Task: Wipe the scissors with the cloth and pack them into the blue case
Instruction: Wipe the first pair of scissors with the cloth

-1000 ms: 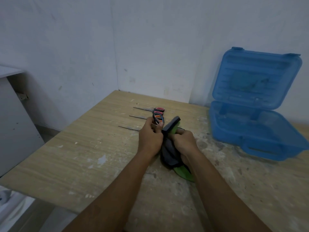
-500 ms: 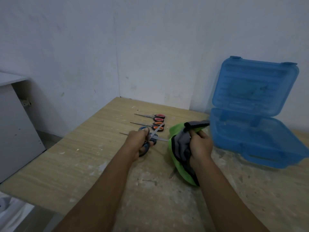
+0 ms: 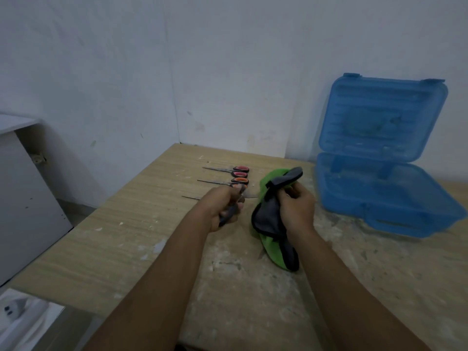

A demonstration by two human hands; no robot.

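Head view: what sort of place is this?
Likely a bare workroom or storage corner; I can't be sure. A scuffed wooden table flecked with white residue sits against plain white walls that meet in a corner, and a grey cabinet stands at the left edge.

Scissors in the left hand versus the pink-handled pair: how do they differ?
The held scissors are gripped in the left hand; the pink-handled pair lies on the table. The held pair's handles look dark, the other's pink. The held blade points right toward the cloth; the pink pair's points left. Neither is in the blue case.
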